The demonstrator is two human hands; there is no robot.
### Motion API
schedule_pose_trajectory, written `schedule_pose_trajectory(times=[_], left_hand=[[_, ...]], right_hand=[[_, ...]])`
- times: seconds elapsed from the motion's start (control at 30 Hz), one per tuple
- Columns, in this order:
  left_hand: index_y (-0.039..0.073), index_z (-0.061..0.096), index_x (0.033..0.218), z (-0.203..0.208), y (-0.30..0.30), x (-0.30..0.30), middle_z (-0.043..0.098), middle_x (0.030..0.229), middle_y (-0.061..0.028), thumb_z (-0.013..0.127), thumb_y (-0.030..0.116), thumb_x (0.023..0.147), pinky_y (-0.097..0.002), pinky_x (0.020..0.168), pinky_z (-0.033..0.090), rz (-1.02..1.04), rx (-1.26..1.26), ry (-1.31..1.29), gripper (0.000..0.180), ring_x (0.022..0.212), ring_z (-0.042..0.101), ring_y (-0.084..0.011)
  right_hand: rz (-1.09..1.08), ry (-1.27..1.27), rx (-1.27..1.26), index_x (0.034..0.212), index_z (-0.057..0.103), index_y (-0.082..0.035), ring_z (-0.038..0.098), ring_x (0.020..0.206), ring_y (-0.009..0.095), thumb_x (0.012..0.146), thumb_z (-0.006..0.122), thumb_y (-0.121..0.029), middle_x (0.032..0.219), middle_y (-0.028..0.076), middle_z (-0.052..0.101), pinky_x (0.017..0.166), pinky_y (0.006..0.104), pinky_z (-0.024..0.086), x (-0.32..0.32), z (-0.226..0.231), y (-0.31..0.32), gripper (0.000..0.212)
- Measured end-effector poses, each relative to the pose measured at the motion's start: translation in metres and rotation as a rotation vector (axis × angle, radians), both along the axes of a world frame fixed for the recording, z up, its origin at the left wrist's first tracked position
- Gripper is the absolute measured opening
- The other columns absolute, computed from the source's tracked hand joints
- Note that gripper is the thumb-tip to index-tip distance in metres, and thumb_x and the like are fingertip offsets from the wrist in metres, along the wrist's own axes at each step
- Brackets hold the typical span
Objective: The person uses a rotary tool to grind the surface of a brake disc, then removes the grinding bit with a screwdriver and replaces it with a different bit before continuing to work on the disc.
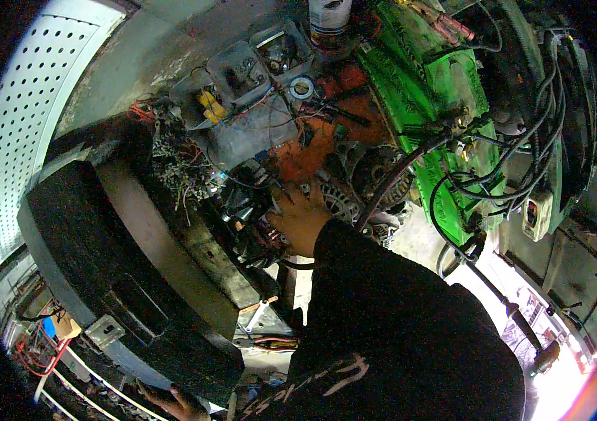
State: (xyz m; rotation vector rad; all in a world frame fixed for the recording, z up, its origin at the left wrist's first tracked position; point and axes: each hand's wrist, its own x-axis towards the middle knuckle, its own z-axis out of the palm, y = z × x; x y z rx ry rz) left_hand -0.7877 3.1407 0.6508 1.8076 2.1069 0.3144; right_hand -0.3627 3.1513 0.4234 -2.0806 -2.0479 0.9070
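My right hand reaches from a black sleeve into a heap of small parts and wires on the cluttered bench. Its fingers are spread and point away from me, and no held object shows. An alternator-like part with a slotted metal housing lies just right of the fingers. At the lower left, a large black case lid with a metal latch stands tilted. My left hand is at its lower edge, fingers against it, partly hidden and dark.
Plastic tubs of small parts stand at the back beside a roll of tape. On the right are a green case and hanging black cables. A tangled wire heap lies left of my right hand. A perforated white panel rises at the far left.
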Motion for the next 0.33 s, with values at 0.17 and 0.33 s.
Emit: schedule_pose_trajectory(times=[0.17,0.33], left_hand=[[0.007,0.016,0.148,0.025,0.015,0.000,0.035,0.140,-0.0290,0.067,0.045,0.083,-0.0500,0.102,0.035,0.330,-0.343,0.249,0.091,0.124,0.041,-0.0427],[0.020,0.016,0.149,-0.014,-0.007,-0.053,0.034,0.142,-0.0288,0.064,0.057,0.081,-0.0498,0.099,0.039,-0.140,0.072,0.246,0.091,0.123,0.041,-0.0484]], right_hand=[[-0.066,0.077,-0.019,0.118,0.062,-0.020,0.030,0.132,0.039,0.069,0.071,-0.028,0.143,0.017,0.036,0.102,0.0708,0.018,0.003,0.014,0.008,0.050],[-0.074,0.105,-0.142,0.120,0.061,-0.022,0.029,0.133,0.039,0.063,0.078,-0.040,0.143,0.018,0.034,0.102,0.0710,0.018,0.000,0.009,0.008,0.063]])
